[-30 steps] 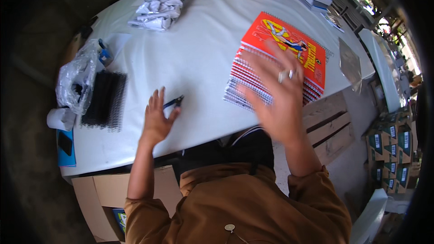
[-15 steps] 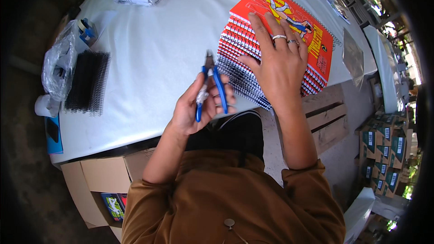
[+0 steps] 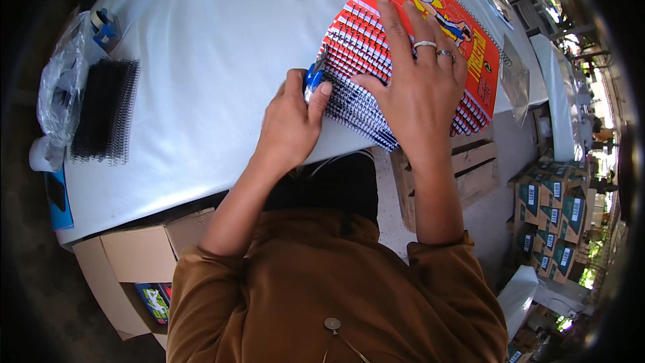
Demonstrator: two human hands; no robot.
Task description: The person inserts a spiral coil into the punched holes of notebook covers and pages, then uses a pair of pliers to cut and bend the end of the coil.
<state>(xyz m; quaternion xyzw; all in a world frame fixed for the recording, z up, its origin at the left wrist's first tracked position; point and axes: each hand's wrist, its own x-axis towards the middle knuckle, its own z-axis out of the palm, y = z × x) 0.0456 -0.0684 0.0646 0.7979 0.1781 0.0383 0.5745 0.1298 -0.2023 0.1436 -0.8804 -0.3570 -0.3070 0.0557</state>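
A fanned stack of spiral notebooks [image 3: 359, 40] with red covers lies at the table's right side, wire bindings facing left and toward me. My right hand [image 3: 422, 94] rests flat on the top notebook, fingers stretched and thumb toward the bindings; two rings show on it. Closed around a pair of blue-handled cutting pliers [image 3: 314, 76] is my left hand [image 3: 289, 124], just left of the stack. The jaws point away from me at the notebooks' left edge; whether they touch a wire I cannot tell. My fingers hide most of the handles.
Black spiral wires [image 3: 106, 111] lie at the left, beside clear plastic wrap [image 3: 62, 87] and a blue tape dispenser [image 3: 105, 29]. A cardboard box [image 3: 141, 255] stands below the table's front left edge. To the right are a wooden pallet [image 3: 474, 168] and stacked cartons [image 3: 551, 222].
My left hand has turned over and raised the pliers to the left edge of the stack. The right hand stays on the top notebook. The whole view has shifted slightly.
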